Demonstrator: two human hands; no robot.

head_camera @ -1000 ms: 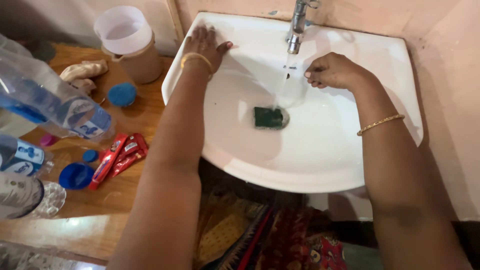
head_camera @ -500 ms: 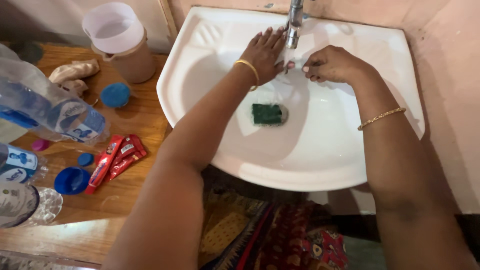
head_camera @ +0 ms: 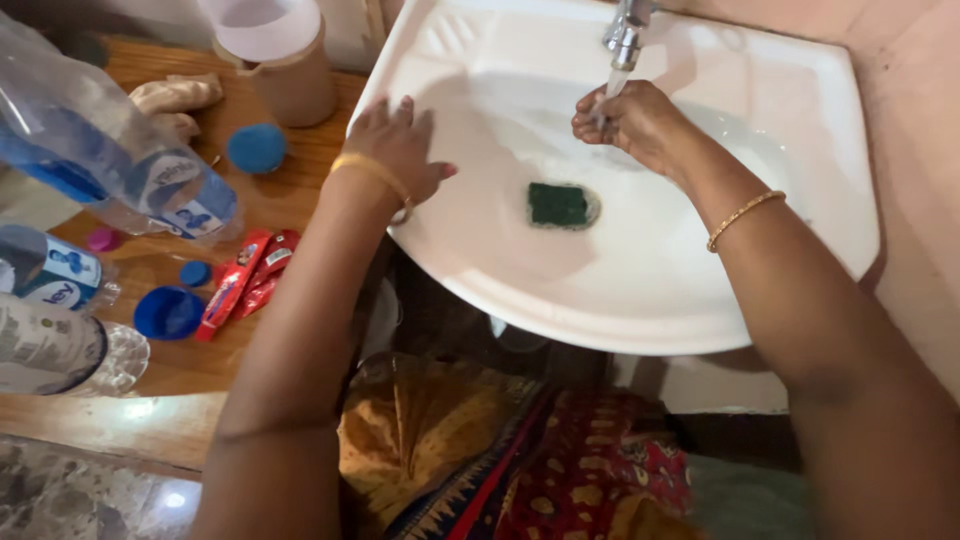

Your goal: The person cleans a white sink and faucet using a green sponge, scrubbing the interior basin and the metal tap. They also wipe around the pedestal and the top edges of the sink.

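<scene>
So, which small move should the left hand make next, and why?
Probably reach into the basin for the green sponge. The left hand rests open and empty on the sink rim, while the right hand is curled under the running tap. The sponge lies free over the drain between them.

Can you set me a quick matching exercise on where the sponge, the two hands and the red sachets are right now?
Things:
1. green sponge
2. left hand
3. right hand
4. red sachets

Places:
A. under the running tap
B. on the wooden counter
C. over the basin drain
D. on the sink's left rim

Pairs: 1-C, 2-D, 3-A, 4-B
</scene>
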